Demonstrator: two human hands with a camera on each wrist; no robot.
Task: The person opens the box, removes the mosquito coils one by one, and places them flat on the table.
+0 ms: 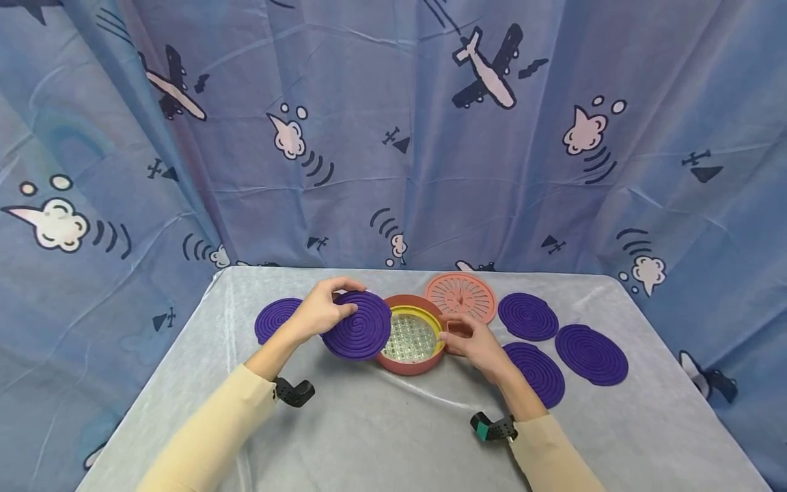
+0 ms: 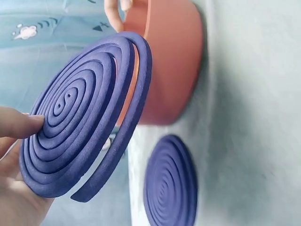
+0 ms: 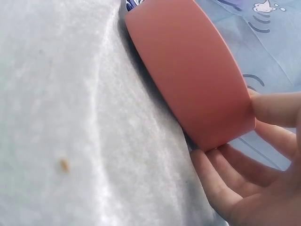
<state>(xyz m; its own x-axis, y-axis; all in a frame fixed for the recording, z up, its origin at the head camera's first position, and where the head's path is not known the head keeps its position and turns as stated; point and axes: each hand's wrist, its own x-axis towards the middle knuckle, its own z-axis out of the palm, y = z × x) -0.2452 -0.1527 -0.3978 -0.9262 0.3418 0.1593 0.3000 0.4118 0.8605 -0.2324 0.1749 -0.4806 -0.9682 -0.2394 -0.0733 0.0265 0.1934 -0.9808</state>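
Observation:
In the head view my left hand (image 1: 321, 311) pinches a purple mosquito coil (image 1: 358, 328) by its edge, raised and tilted beside the round terracotta coil holder (image 1: 410, 367). The left wrist view shows the coil's outer end (image 2: 89, 190) sprung slightly away from the rest of the spiral. My right hand (image 1: 476, 345) grips the holder's right side, with the thumb and a finger at the rim and other fingertips (image 3: 200, 157) low on the wall. Inside the holder are a yellow ring (image 1: 438, 322) and a silvery patterned mesh (image 1: 407, 338).
A slotted salmon lid (image 1: 461, 297) lies behind the holder. Several coils rest on the right, among them one coil (image 1: 527, 316) near the lid, another coil (image 1: 591, 354) further right, and a coil (image 1: 541, 376) partly behind my right wrist. Another coil (image 1: 274, 318) lies left. A patterned curtain (image 1: 369, 137) hangs behind the table.

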